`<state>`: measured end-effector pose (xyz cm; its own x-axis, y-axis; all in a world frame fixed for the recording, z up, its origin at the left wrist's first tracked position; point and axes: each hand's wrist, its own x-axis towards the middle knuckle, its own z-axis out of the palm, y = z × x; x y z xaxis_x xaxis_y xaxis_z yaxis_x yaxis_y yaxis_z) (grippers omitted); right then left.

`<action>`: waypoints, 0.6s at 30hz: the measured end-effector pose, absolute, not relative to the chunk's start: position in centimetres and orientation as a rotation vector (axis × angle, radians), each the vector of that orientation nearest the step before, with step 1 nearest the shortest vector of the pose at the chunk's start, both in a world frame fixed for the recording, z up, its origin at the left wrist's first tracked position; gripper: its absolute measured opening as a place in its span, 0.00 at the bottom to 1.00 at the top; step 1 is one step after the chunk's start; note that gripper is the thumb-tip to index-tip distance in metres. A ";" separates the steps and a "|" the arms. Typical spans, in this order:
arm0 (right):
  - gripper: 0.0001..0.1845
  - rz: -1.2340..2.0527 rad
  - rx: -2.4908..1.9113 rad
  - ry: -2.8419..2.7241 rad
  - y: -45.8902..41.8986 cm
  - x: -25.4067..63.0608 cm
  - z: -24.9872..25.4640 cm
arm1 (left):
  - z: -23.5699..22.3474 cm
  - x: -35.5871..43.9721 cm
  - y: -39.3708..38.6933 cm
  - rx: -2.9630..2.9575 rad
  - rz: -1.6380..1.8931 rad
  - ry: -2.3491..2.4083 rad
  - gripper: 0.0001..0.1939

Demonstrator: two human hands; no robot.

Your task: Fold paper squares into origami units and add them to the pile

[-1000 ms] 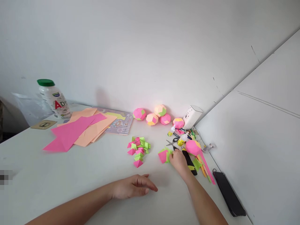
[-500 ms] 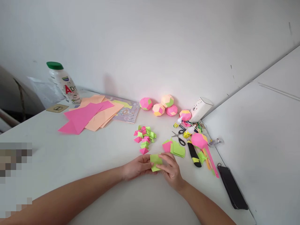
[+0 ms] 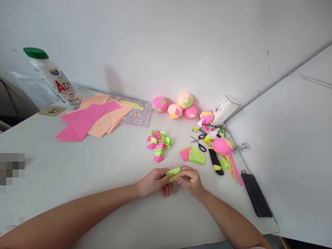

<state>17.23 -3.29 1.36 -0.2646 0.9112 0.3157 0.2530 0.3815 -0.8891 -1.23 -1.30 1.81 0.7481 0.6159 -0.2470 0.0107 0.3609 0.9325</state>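
Between my two hands is a small green paper square (image 3: 173, 172), bent over along its length. My left hand (image 3: 158, 180) pinches its left end between thumb and fingers. Its right end is gripped by my right hand (image 3: 191, 179), the thumb pressing on the near edge. Just beyond lie a stack of green paper squares (image 3: 197, 156) and a pink paper square (image 3: 185, 154). Folded pink and green paper pieces (image 3: 159, 145) sit in a cluster farther back.
Paper balls (image 3: 175, 111) rest along the wall. Scissors (image 3: 199, 141), glue bottles (image 3: 209, 137), a utility knife (image 3: 215, 159) and a black phone (image 3: 256, 195) lie on the right. Pink paper sheets (image 3: 83, 121), a notebook (image 3: 140, 114) and a white bottle (image 3: 55, 79) are on the left.
The green paper was flat and is now bent over into a narrower strip. My right fingers have moved from its face to its right end. The head view has shifted slightly.
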 end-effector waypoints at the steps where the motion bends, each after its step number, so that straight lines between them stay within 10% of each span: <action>1: 0.07 0.920 -1.057 -1.718 -3.3 17.2 1.3 | 1.8 -1.3 -1.3 1.127 0.462 0.646 0.20; 18: 0.06 1.025 -1.063 -1.791 -3.1 17.6 0.8 | 1.2 -1.4 -1.0 1.109 0.528 0.545 0.27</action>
<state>17.59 -3.09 0.85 -0.3294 0.9172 0.2240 0.2713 0.3191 -0.9081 -1.42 -0.97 1.20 0.7527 0.6424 -0.1441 -0.1235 0.3528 0.9275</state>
